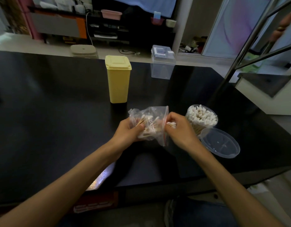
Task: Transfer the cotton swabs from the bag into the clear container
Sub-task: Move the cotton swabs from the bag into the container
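A: State of the hands?

B: Left hand grips the bag from its left side, fingers curled into the plastic. Right hand pinches a small bundle of swabs at the bag's open right edge, white tips pointing left. Both forearms reach in from the bottom of the view.

A: Position of the bag?

B: Held between the two hands, over the centre of the tabletop. It is clear plastic with a red strip along the open edge. Loose swabs with wooden stems lie inside. Whether its lower edge touches the tabletop cannot be told.

A: Position of the container?

B: The container stands upright on the tabletop, just beside the right hand, on its right. It is round, clear and uncovered, packed with swabs standing tips up. Its lid lies near it, toward the person, touching or overlapping its base.

A: Other items?

B: A yellow bin, lid closed, stands beyond the bag. A clear box stands at the far edge, right of the bin and well apart from the hands.
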